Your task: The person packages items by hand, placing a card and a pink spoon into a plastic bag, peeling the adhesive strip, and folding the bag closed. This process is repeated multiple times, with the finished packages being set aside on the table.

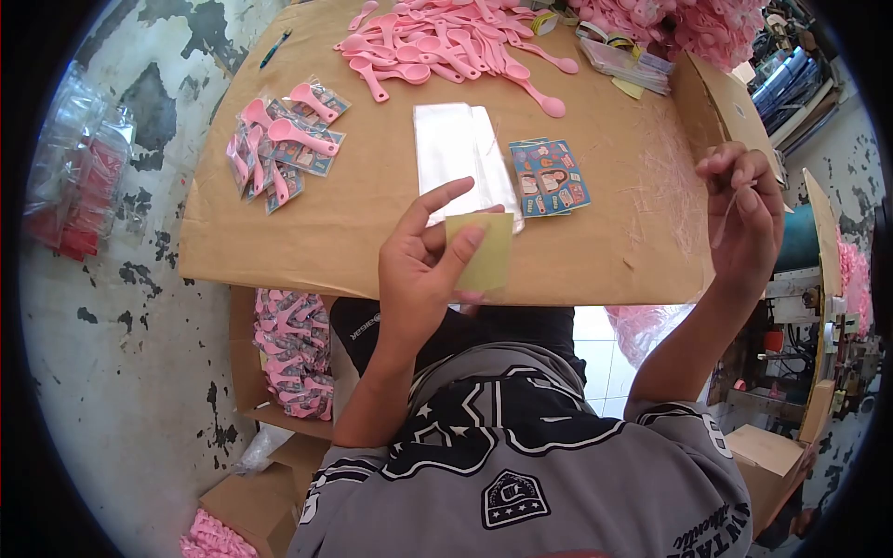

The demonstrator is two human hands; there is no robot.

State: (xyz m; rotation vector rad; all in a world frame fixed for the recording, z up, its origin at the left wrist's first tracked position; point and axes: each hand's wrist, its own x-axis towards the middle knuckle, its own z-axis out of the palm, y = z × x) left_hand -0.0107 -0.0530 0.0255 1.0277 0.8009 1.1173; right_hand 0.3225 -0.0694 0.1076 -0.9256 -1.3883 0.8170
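Note:
My left hand point(423, 251) grips a yellowish card point(488, 253) near the table's front edge, thumb across its face and index finger stretched out. A bit of pink shows just under the card's lower edge. Raised at the right, my right hand point(749, 209) pinches a thin clear plastic strip point(721, 219) between its fingertips. Beyond the left hand lies a stack of clear plastic bags point(446, 144). Beside it are blue printed cards point(551, 177) with pictures. On the left, pink spoons packed with cards point(293, 135) lie in a loose pile.
A heap of loose pink spoons point(446, 42) covers the far side of the brown table point(363, 214). A pen point(275, 48) lies far left. Thin plastic scraps point(656, 177) litter the right side by a cardboard flap point(712, 102). Below left stands a box of packed spoons point(296, 358).

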